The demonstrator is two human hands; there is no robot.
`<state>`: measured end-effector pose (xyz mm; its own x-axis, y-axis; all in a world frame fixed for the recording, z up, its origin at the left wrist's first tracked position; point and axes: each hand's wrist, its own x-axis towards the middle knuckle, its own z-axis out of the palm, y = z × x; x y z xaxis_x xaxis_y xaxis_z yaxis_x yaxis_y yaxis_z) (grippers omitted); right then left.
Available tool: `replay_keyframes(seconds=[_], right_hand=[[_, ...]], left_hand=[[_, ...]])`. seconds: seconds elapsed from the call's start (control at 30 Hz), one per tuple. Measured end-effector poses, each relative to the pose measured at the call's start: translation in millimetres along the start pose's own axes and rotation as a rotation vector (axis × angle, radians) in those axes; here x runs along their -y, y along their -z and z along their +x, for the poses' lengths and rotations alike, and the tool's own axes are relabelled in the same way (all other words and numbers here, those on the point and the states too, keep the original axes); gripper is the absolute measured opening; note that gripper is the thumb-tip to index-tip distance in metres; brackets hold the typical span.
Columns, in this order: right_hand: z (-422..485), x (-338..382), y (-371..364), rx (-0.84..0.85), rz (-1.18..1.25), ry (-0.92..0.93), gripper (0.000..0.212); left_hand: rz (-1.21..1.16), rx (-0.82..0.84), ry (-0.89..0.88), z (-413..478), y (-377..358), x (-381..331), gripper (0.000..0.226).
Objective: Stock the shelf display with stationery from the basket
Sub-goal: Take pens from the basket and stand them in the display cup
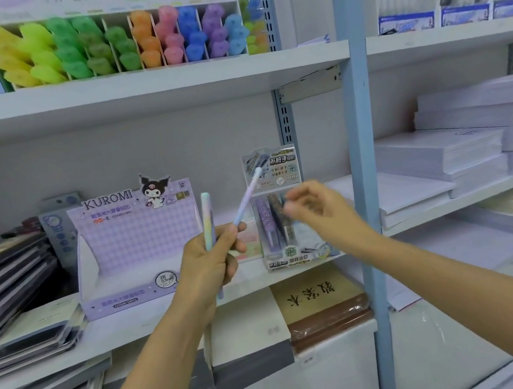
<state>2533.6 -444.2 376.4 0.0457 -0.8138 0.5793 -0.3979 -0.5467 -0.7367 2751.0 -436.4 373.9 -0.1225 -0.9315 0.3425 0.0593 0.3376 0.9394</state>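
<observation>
My left hand point(207, 261) grips two pastel pens in front of the middle shelf. One pen point(207, 218) stands nearly upright; the other pen point(247, 196) leans up and to the right. My right hand point(312, 206) hovers just right of the leaning pen, fingers loosely curled, blurred, holding nothing that I can see. Behind the hands stands a purple Kuromi display box point(127, 248), its tray bare. To its right is a clear pack of pencil leads point(280, 210). No basket is in view.
The white shelf point(129, 333) holds stacks of dark notebooks point(3, 280) at left. Highlighters point(119, 43) fill a rack on the shelf above. A blue upright post point(365, 175) divides the bays. White paper reams point(466, 150) lie at right; notebooks point(319, 303) lie below.
</observation>
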Motion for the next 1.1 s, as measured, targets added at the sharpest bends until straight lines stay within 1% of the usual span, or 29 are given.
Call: replay_keyframes(seconds=[0.07, 0.1, 0.17, 0.33, 0.4, 0.43, 0.47, 0.5, 0.53, 0.57, 0.6, 0.67, 0.73, 0.8, 0.87, 0.9, 0.93, 1.0, 1.03, 1.1], right_hand=[[-14.0, -19.7, -4.9, 0.035, -0.304, 0.039, 0.035], [-17.5, -28.1, -5.9, 0.054, -0.387, 0.051, 0.042], [-17.0, -39.1, -3.3, 0.070, -0.417, 0.042, 0.047], [5.8, -54.9, 16.7, 0.126, -0.411, -0.050, 0.041], [11.7, -52.8, 22.9, 0.156, -0.442, -0.086, 0.047], [14.0, -48.9, 24.6, 0.136, -0.450, -0.071, 0.052], [16.5, -42.4, 24.4, 0.077, -0.442, -0.021, 0.054], [18.8, -32.9, 22.0, -0.001, -0.413, 0.068, 0.054], [21.0, -21.0, 16.8, -0.057, -0.374, 0.191, 0.051], [23.1, -7.9, 9.4, -0.064, -0.350, 0.328, 0.048], [25.4, 5.2, 0.2, -0.020, -0.356, 0.450, 0.047], [29.4, 26.4, -22.1, 0.117, -0.433, 0.618, 0.043], [32.9, 38.9, -43.1, 0.196, -0.445, 0.694, 0.032], [38.7, 43.9, -52.8, 0.196, -0.399, 0.717, 0.024], [45.6, 43.3, -55.3, 0.152, -0.385, 0.687, 0.022], [49.6, 42.1, -54.8, 0.110, -0.367, 0.619, 0.024], [53.9, 40.2, -53.3, 0.060, -0.311, 0.511, 0.029], [63.0, 37.2, -49.0, -0.017, -0.102, 0.270, 0.035], [66.7, 36.1, -47.2, -0.041, -0.002, 0.178, 0.032], [72.7, 32.8, -45.3, -0.067, 0.177, 0.064, 0.021]], left_hand=[[0.009, -0.058, 0.014, -0.7, 3.0, 2.1, 0.018], [0.004, -0.071, 0.020, -1.2, 3.9, 2.8, 0.017], [-0.003, -0.077, 0.021, -2.7, 4.1, 3.8, 0.017], [0.025, -0.076, 0.000, -6.0, 6.6, 2.1, 0.015], [0.040, -0.080, -0.011, -6.2, 8.9, -0.3, 0.017], [0.046, -0.085, -0.018, -6.0, 10.5, -1.5, 0.017], [0.055, -0.092, -0.028, -5.6, 12.3, -2.7, 0.016], [0.067, -0.095, -0.038, -5.0, 14.0, -4.0, 0.014], [0.078, -0.097, -0.048, -4.6, 15.5, -5.2, 0.013], [0.087, -0.097, -0.057, -4.2, 16.3, -6.5, 0.011], [0.094, -0.096, -0.063, -3.9, 17.0, -7.9, 0.009], [0.097, -0.099, -0.078, -3.2, 18.7, -10.6, 0.009], [0.088, -0.110, -0.099, -1.8, 23.2, -13.4, 0.009], [0.070, -0.111, -0.118, -0.1, 29.9, -14.1, 0.010], [0.059, -0.120, -0.132, 2.7, 38.3, -11.0, 0.011], [0.071, -0.136, -0.136, 5.3, 42.6, -8.3, 0.012], [0.118, -0.152, -0.143, 9.1, 47.1, -4.7, 0.014], [0.339, -0.149, -0.181, 19.4, 54.4, 2.2, 0.017], [0.469, -0.124, -0.199, 25.3, 56.1, 5.2, 0.019], [0.665, -0.066, -0.213, 36.7, 55.9, 9.8, 0.024]])
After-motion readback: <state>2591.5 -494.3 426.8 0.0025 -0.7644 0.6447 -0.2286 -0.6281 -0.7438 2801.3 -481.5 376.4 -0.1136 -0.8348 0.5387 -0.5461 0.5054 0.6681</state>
